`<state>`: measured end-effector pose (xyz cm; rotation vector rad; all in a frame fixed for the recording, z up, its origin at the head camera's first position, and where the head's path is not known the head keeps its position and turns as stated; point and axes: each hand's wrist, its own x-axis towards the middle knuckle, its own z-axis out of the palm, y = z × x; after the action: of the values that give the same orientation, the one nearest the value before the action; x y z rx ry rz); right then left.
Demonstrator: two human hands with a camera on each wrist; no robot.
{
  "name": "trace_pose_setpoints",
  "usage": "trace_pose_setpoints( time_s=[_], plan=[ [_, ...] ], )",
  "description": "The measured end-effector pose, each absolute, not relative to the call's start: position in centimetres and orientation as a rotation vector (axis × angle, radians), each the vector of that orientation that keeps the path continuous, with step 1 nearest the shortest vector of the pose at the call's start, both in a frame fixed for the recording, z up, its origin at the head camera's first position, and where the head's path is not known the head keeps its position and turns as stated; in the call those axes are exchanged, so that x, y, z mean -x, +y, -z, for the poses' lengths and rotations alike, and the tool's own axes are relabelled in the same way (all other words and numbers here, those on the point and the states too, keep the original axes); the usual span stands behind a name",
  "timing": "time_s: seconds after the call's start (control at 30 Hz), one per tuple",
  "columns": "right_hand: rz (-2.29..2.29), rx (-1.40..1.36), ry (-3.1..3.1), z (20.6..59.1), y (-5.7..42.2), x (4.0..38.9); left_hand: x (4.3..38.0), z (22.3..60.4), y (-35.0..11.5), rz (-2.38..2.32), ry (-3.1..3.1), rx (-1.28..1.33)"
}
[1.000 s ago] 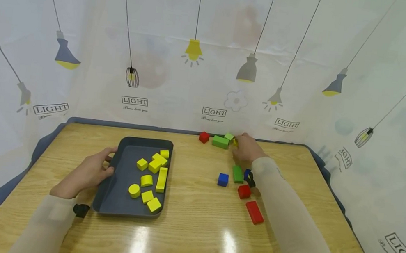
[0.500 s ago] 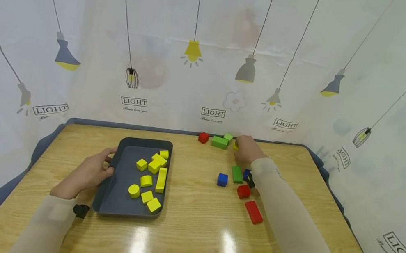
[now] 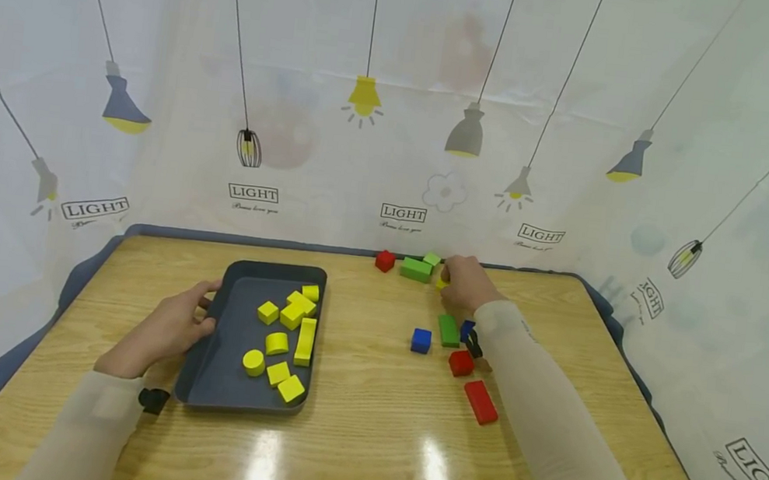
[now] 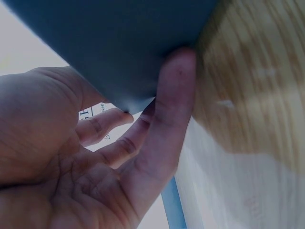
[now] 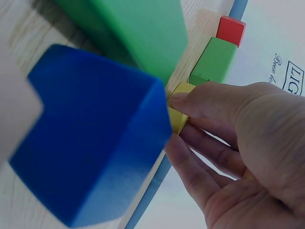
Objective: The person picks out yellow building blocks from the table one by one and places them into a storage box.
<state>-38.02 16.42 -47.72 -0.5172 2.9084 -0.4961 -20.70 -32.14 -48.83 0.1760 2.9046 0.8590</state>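
At the table's far side my right hand (image 3: 470, 284) pinches a small yellow block (image 5: 177, 119) between thumb and fingertips. Most of that block is hidden by the hand in the head view. A green rectangular block (image 3: 416, 269) lies just left of it, with a light green block (image 3: 432, 259) behind. My left hand (image 3: 168, 323) holds the left side of a dark grey tray (image 3: 201, 377): its thumb lies over the rim, and a finger (image 4: 177, 90) presses the outer wall near the tabletop. Several yellow blocks (image 3: 293, 315) of different shapes lie inside the tray.
A red block (image 3: 385, 261) sits near the back edge. Under and beside the right forearm are a blue cube (image 3: 421, 341), a green block (image 3: 448, 330), another blue block (image 5: 90, 138), a red block (image 3: 461, 363) and a long red block (image 3: 481, 403). A printed curtain (image 3: 334, 180) borders the table.
The right hand shifts slightly at the back of the table, and the yellow block at its fingertips comes a little toward me. The left hand and tray stay in place.
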Motion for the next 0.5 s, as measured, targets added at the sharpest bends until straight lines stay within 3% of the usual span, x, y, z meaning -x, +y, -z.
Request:
trace_pose_setpoints(
  time_s=[0.5],
  plan=[
    [0.578,0.550,2.883,47.81,16.72,37.84,20.65,48.69,-32.06,-0.871,2.888,-0.158]
  ],
)
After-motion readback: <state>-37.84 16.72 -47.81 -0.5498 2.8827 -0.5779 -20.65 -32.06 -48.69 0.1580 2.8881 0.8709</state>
